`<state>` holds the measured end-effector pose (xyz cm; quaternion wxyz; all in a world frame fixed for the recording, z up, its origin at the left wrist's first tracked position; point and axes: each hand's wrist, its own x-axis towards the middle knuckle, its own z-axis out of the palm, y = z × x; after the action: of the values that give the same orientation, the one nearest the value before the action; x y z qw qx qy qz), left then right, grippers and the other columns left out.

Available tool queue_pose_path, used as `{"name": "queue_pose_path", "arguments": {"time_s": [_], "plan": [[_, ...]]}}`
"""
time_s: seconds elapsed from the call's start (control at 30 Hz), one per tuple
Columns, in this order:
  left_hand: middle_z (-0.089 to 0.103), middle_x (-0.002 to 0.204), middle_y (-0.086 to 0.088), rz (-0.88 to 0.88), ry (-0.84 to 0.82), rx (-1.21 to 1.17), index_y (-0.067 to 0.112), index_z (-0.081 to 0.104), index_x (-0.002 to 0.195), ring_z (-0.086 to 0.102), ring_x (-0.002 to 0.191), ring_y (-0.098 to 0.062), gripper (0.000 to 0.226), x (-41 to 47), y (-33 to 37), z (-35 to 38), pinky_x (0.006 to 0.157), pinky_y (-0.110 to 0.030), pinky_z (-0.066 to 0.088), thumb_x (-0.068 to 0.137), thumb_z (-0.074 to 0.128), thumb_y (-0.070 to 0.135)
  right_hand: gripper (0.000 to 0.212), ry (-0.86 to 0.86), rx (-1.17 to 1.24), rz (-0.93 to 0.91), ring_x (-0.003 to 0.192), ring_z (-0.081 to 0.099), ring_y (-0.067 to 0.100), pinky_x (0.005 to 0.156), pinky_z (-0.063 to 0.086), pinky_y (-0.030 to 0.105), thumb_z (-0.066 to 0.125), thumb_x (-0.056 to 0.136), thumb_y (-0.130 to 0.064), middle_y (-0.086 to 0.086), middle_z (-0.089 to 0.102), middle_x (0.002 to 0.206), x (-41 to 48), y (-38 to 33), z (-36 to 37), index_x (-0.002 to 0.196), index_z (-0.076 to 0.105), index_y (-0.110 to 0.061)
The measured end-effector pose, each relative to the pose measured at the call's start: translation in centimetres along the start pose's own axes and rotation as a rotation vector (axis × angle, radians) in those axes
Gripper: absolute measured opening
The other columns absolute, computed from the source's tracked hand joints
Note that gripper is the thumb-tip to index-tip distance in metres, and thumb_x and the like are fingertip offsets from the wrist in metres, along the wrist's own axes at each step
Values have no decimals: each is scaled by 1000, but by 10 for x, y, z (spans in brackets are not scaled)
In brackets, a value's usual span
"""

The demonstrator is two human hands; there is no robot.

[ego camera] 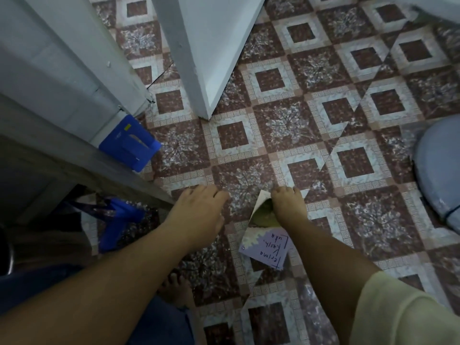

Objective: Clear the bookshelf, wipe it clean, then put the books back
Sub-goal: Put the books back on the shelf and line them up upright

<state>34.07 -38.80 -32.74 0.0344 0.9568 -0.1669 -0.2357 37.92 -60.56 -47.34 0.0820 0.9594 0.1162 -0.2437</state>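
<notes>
Above the patterned tile floor [293, 125], both arms reach down and forward. The right hand [288, 205], seen from the back, grips the top edge of a thin book [263, 247]; its fingers [297, 192] lie close together and curl over the edge. The book has a lavender cover with handwritten-style lettering and a green leaf picture near the hand. It is tilted below the wrist; whether it touches the floor cannot be told. A pale yellow sleeve [398, 312] covers the right upper arm.

The left hand [201, 210] is just beside the right, holding nothing, with fingers extended and loosely together, pointing down.

A white upright panel [211, 46] stands at top centre, with white furniture [62, 70] to the left. A blue plastic folder [129, 143] leans at the furniture's foot. A blue bag [117, 220] lies in shadow under a ledge. A bare foot [174, 287] shows between the arms. At the right edge is a pale blue round object [438, 170], only partly in view.
</notes>
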Motion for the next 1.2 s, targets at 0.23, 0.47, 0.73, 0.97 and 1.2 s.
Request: {"name": "queue_pose_path", "arguments": {"time_s": [0.23,0.47,0.73,0.97,1.2], "plan": [[48,127,1,-122,-117,4,24,41,131,46,115,-21,41,-18,-1,-26,99,-40,41,92,55,28,27,-241,234,-159,104,58,31,85,50,43,51,96,-19,13,58,116,-29,-14,-66,122,52,-14],[48,127,-2,-182,-79,0,22,43,129,47,117,-23,41,-66,6,-59,97,-39,43,91,55,31,25,-117,410,-129,98,59,28,80,50,37,50,99,-23,13,60,112,-80,-48,-157,119,53,-7],[44,131,-2,-172,36,-17,23,36,133,49,115,-23,85,-120,4,-73,93,-40,47,66,79,52,26,55,720,40,87,62,31,71,53,36,58,95,-27,15,64,99,-127,-69,-240,104,57,-2],[57,112,-6,-202,265,-83,18,48,108,56,99,-25,33,-132,3,-72,72,-32,39,83,69,21,32,54,772,111,85,62,32,59,47,30,59,95,-26,18,64,100,-140,-70,-268,110,56,2],[49,124,-6,-133,269,-34,13,46,122,42,116,-22,32,-130,6,-77,86,-28,38,91,55,12,67,-20,135,-104,135,31,39,112,29,53,56,89,-33,18,35,147,-170,-73,-264,145,31,-8]]}}
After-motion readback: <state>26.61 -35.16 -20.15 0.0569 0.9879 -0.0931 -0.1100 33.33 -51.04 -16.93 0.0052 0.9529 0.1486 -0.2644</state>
